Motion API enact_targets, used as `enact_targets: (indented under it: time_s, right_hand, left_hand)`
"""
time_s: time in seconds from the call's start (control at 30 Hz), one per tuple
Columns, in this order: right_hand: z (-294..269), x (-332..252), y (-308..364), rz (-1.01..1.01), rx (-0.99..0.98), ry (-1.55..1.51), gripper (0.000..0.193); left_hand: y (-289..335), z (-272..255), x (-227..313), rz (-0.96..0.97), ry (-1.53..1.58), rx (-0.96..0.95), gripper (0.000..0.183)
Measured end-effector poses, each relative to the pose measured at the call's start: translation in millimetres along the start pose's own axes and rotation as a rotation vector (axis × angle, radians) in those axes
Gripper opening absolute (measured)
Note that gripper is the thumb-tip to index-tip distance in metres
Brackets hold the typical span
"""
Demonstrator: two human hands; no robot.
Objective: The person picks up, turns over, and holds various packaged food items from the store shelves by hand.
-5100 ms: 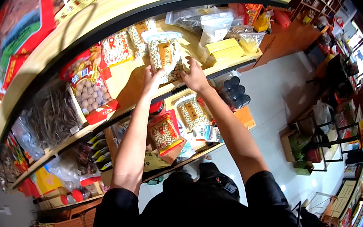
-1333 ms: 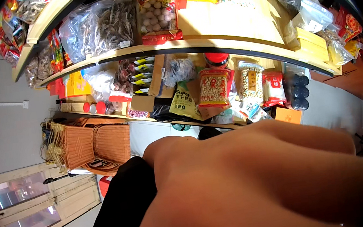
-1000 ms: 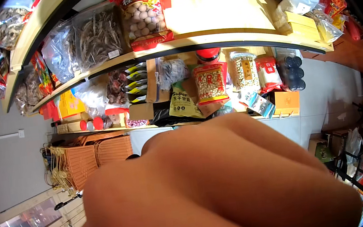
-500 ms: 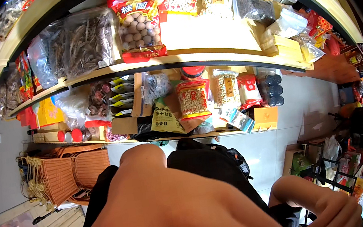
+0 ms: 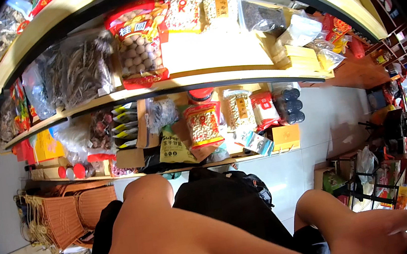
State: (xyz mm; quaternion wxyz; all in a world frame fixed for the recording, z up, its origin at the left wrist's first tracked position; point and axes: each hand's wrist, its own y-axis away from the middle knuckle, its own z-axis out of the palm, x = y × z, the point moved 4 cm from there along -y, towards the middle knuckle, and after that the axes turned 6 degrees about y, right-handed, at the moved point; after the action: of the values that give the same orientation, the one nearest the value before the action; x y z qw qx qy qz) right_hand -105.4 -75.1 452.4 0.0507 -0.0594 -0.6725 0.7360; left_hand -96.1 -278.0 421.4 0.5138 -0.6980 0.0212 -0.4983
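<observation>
A bare bent arm, seemingly my left arm (image 5: pixel 176 237), fills the lower middle, its rounded elbow pointing to the shelves. My left hand does not show. My right hand (image 5: pixel 379 232) is at the lower right, partly cut off by the picture's edge. One stretched digit shows on it, the other fingers are mostly hidden, and I see nothing held. Both arms are apart from the goods. In front stand a red bag of round brown dried fruits (image 5: pixel 138 53), a clear bag of dark dried strips (image 5: pixel 82 71) and a red-edged bag of pale kernels (image 5: pixel 204 125).
Curved wooden shelves (image 5: pixel 207 78) with dark edges span the view. The lower one bears a yellow-green pouch (image 5: pixel 175 145), red-lidded jars (image 5: pixel 79 170) and an orange box (image 5: pixel 286 137). A wicker chair (image 5: pixel 60 220) stands left. A black rack (image 5: pixel 374 190) with packages is at right.
The view has shifted, so the shelves sit lower and further left. My right hand has turned and its curled fingers no longer show. The goods stay in place.
</observation>
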Motion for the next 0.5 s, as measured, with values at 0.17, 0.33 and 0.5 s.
enact_targets:
  time_s: [0.17, 0.33, 0.5]
  right_hand:
    - [-2, -3, 0, 0.003, -0.191, -0.006, 0.045]
    - [-22, 7, 14, 0.055, -0.312, 0.134, 0.070]
    - [10, 29, 40, 0.128, -0.366, -0.090, 0.060]
  left_hand:
    - [7, 3, 1, -0.021, -0.015, 0.005, 0.028]
    - [15, 3, 8, -0.023, -0.042, 0.024, 0.028]
    - [21, 12, 11, -0.009, -0.071, 0.019, 0.028]
